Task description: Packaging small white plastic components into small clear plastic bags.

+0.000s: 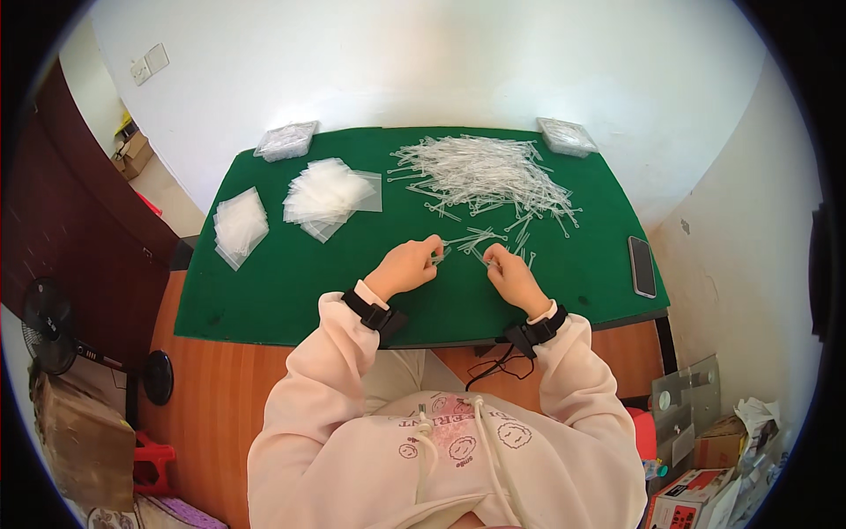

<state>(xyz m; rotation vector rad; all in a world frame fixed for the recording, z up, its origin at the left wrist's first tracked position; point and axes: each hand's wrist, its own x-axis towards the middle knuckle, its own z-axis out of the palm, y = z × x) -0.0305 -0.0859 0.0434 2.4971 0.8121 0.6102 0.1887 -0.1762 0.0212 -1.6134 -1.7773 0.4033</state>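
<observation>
On a green-covered table (291,304), a wide heap of thin clear plastic sticks with small looped ends (485,169) lies toward the back. A few loose sticks (480,236) are scattered nearer, between my hands. My left hand (407,266) has its fingers closed around one or more of these clear sticks, whose ends show by the fingertips. Opposite it, my right hand (514,276) pinches a clear stick between thumb and fingers, next to more loose ones. How many sticks each hand holds is too small to tell.
Left of the heap lie a large pile of clear plastic bags (326,198) and a smaller pile of bags (240,227). Clear boxes of sticks stand at the back left (286,141) and back right (567,137). A phone (641,266) rests near the right edge.
</observation>
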